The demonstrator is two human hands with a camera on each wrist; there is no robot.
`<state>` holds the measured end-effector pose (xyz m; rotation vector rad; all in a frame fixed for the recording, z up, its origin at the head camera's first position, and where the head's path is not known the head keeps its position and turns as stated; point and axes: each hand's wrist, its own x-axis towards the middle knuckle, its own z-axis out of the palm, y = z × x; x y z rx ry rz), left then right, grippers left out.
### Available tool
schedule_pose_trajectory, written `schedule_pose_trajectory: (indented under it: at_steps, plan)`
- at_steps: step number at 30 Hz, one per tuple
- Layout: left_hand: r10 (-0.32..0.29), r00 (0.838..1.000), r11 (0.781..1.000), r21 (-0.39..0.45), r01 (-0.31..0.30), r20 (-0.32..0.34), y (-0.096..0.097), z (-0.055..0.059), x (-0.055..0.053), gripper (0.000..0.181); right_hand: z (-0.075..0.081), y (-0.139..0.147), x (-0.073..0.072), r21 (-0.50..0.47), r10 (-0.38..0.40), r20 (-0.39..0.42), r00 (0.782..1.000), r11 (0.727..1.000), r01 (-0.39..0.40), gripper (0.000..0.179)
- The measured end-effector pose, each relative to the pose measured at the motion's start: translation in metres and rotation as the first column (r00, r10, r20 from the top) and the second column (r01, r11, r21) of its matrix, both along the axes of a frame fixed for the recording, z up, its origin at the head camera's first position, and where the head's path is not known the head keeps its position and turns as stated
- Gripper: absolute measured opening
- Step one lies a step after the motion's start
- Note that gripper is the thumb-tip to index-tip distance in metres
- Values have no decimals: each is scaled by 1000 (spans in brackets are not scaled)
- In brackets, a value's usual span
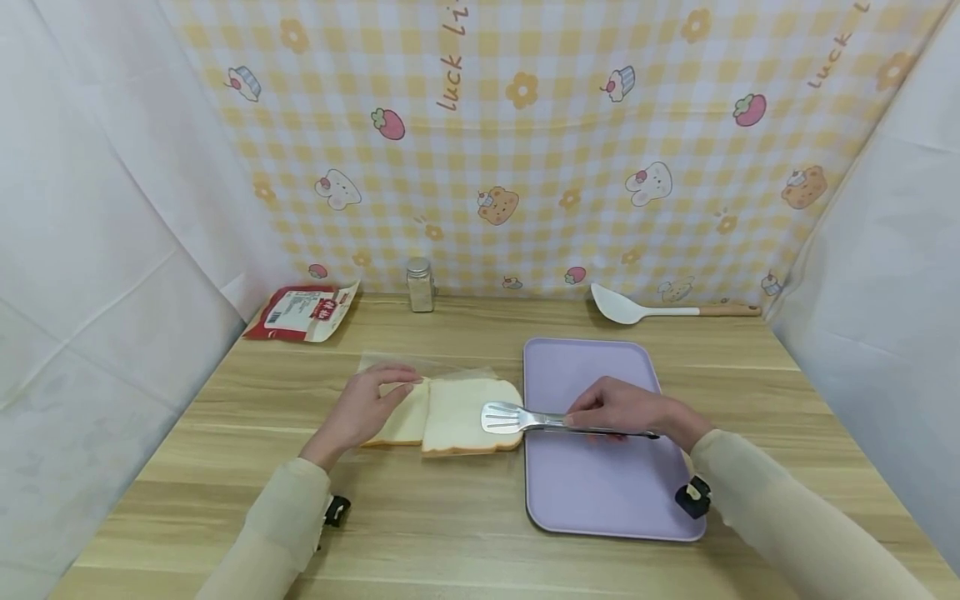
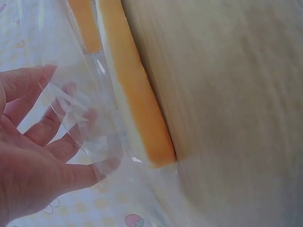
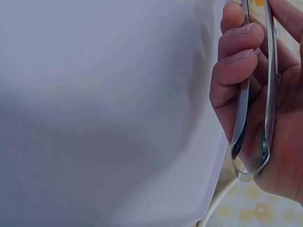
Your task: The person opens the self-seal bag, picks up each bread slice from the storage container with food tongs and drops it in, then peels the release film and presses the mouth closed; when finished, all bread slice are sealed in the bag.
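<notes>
Gripping the metal tongs (image 1: 558, 422), my right hand (image 1: 626, 408) has its fingers curled round both steel arms, as the right wrist view shows plainly. Their flat slotted tips lie over the nearer slice of white bread (image 1: 467, 415), which sticks out of a clear plastic bag (image 1: 390, 367) on the wooden table (image 1: 450, 517). My left hand (image 1: 363, 408) rests on that bag with fingers relaxed and nearly straight, pressing the film over a second slice (image 1: 405, 421) just behind the first. Under my right hand sits a lilac tray (image 1: 592, 492), touching the bread's right edge. Along the back edge I see a red packet (image 1: 303, 312), a small glass shaker (image 1: 421, 285) and a white spatula (image 1: 660, 309), all well apart from my hands.
</notes>
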<state>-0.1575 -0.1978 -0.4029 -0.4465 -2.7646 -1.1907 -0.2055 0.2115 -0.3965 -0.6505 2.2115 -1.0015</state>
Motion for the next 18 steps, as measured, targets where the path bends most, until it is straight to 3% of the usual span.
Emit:
schedule_pose_trajectory:
  at_steps: [10, 18]
  plan:
    - [9, 999, 1000, -7, -9, 36, 0, 2, 1, 24, 1, -15, 4, 1, -9, -36, 999, 1000, 9, 24]
    - [11, 1000, 1000, -9, -11, 21, 2, 4, 2, 22, 1, -28, 7, 13, -30, -43, 999, 999, 31, 25]
